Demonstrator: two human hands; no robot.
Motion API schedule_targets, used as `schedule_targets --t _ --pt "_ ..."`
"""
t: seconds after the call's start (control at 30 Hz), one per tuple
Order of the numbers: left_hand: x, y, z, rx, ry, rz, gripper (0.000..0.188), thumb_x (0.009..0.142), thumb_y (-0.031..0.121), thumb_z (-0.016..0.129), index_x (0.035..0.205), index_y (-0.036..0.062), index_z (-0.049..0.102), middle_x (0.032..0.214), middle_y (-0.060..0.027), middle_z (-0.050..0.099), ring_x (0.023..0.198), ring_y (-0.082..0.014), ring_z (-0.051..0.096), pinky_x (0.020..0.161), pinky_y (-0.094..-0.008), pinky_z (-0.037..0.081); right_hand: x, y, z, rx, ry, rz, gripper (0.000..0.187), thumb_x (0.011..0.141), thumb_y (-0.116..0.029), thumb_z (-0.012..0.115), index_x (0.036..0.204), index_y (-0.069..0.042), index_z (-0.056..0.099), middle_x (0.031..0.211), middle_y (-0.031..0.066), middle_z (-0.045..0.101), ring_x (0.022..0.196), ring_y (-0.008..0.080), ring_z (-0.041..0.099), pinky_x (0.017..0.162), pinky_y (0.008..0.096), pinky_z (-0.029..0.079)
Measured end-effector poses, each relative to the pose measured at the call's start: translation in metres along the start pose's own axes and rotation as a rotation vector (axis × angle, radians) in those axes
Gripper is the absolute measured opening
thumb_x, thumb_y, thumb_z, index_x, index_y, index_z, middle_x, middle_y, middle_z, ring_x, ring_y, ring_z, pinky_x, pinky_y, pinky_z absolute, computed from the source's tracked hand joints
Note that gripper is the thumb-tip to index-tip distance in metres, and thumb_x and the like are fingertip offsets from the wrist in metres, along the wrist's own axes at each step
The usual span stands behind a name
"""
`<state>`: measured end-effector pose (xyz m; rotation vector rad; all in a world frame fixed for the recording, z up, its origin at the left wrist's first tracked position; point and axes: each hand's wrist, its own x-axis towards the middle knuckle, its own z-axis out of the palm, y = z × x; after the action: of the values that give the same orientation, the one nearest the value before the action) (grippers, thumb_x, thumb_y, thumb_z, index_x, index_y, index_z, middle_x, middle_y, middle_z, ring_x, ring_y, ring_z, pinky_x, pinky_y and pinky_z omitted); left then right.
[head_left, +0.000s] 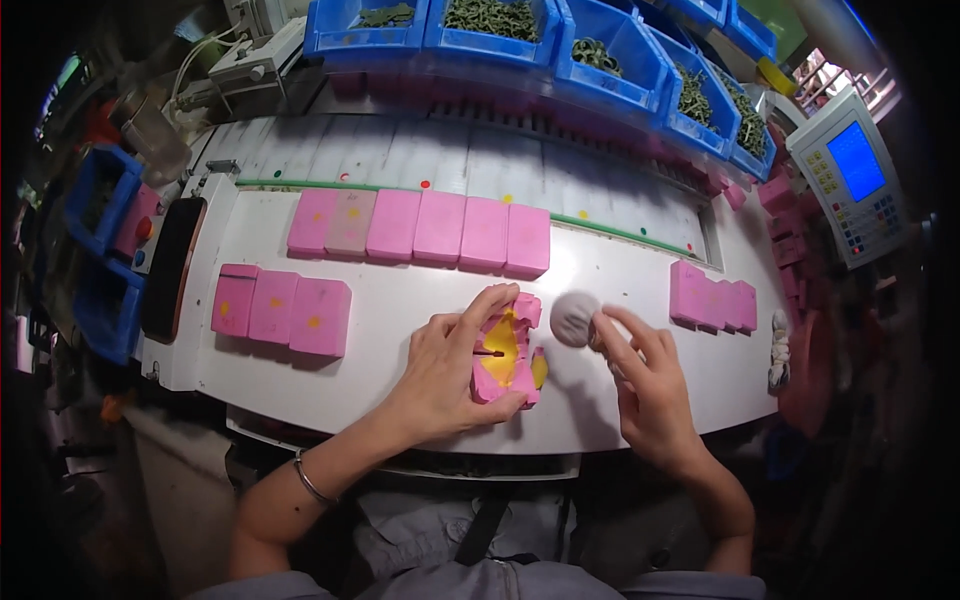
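Observation:
My left hand (440, 375) is wrapped round a pink rubber mould (492, 385), spread apart over the white worktop. Its inside is yellow, with a dark slit-like mark at the middle. My right hand (652, 385) pinches a round grey cloth pouch (572, 320) by its gathered end. The pouch hangs just right of the mould, apart from it, and is slightly blurred. Beyond both hands stands a row of closed pink mould blocks (440, 228), one of them duller. Three more pink blocks (275, 310) sit to the left.
A small group of pink blocks (712, 297) stands at the right. Blue bins (610, 85) with greenish pieces line the back. A control panel (850, 175) with a blue screen is at the far right. A dark phone-like slab (178, 268) lies at the left edge.

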<state>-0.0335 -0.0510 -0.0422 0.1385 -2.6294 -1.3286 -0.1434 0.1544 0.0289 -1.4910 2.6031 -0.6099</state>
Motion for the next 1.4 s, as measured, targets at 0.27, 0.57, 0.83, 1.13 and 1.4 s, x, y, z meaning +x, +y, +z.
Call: schedule_targets --t 0.27,0.57,0.83,1.13,1.4 --pt "0.005 0.006 -0.005 -0.012 -0.043 -0.023 0.096 0.063 0.046 0.072 0.141 0.0192 0.022 0.13 -0.0063 0.047 0.094 -0.0289 0.048 0.09 -0.0426 0.033 0.02 -0.003 0.027 -0.342 -0.028 -0.43 0.058 0.072 -0.011 0.059 0.129 -0.013 0.05 0.135 0.0018 0.048 0.082 0.0195 0.047 0.072 0.0294 0.037" --pt "0.003 -0.003 0.005 -0.06 0.088 0.039 0.098 0.061 0.043 0.073 0.141 0.0208 0.021 0.118 -0.0106 0.05 0.09 -0.0299 0.049 0.088 -0.0439 0.035 0.028 -0.004 0.033 -0.419 0.078 -0.501 0.056 0.072 -0.017 0.059 0.127 -0.014 0.053 0.133 0.0005 0.049 0.084 0.0185 0.048 0.07 0.0304 0.037" --pt "0.001 -0.001 0.005 -0.063 0.071 0.026 0.098 0.06 0.041 0.074 0.14 0.0194 0.023 0.125 -0.0068 0.048 0.087 -0.0292 0.049 0.085 -0.0435 0.037 0.027 -0.003 0.031 -0.472 0.076 -0.551 0.054 0.073 -0.017 0.059 0.127 -0.017 0.054 0.135 0.0012 0.047 0.087 0.019 0.048 0.073 0.03 0.037" --pt "-0.003 -0.002 0.009 0.004 0.077 0.071 0.1 0.057 0.037 0.077 0.14 0.0208 0.024 0.132 -0.0028 0.043 0.088 -0.028 0.048 0.086 -0.0424 0.037 0.018 -0.017 0.02 -0.238 -0.163 -0.369 0.066 0.07 -0.006 0.057 0.134 -0.015 0.043 0.139 0.0024 0.042 0.088 0.0212 0.05 0.076 0.0328 0.038" --pt "-0.004 -0.002 0.009 0.071 0.099 0.111 0.083 0.067 0.043 0.067 0.14 0.0218 0.033 0.136 0.0006 0.042 0.083 -0.0248 0.045 0.082 -0.0376 0.039 -0.013 0.007 -0.006 -0.193 -0.039 -0.123 0.076 0.061 0.007 0.057 0.134 -0.013 0.046 0.14 0.0041 0.042 0.092 0.0228 0.051 0.079 0.0331 0.037"
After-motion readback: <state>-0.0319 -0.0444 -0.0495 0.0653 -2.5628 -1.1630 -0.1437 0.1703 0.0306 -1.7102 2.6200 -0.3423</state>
